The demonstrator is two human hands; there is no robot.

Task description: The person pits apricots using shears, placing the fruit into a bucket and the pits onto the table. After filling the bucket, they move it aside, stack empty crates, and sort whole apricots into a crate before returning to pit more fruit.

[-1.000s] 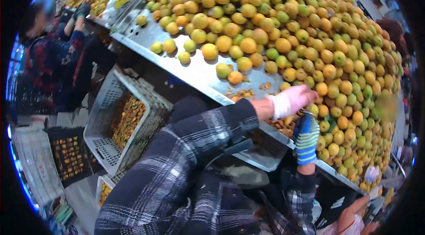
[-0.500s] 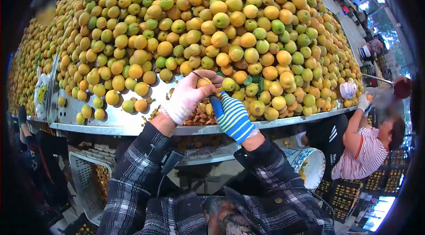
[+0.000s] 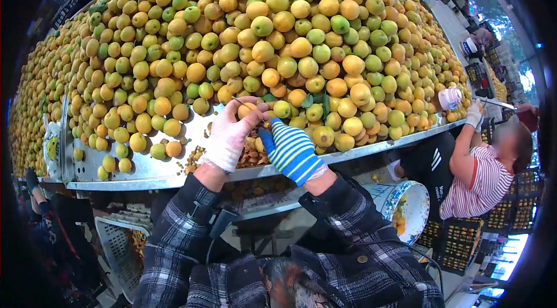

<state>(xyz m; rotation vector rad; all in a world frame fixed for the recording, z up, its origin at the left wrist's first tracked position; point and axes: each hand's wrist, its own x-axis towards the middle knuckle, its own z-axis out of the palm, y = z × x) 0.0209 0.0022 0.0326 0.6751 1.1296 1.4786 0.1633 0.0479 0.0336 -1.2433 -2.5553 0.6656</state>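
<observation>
My left hand [image 3: 228, 137], in a pale pink-white glove with bare fingertips, is closed on a small yellow-orange fruit [image 3: 246, 111]. A thin dark tool [image 3: 238, 101] shows at its fingertips. Beside it, my right hand [image 3: 293, 148] wears a blue, white and yellow striped glove. Its fingers are pressed together near the fruit; what they grip is hidden. Below both hands lie brown pits or scraps [image 3: 250, 154] on the metal table [image 3: 133, 179]. A large heap of yellow and green fruit [image 3: 232, 35] rises behind.
A white bucket [image 3: 426, 215] with fruit pieces stands below the table at right, a plastic crate [image 3: 116, 250] below at left. A person in a striped shirt [image 3: 478, 183] works at right. A pink-white cup [image 3: 450, 99] rests by the heap.
The view has shifted slightly, so the heap and both hands sit a little differently in it. My hands remain close together at the fruit.
</observation>
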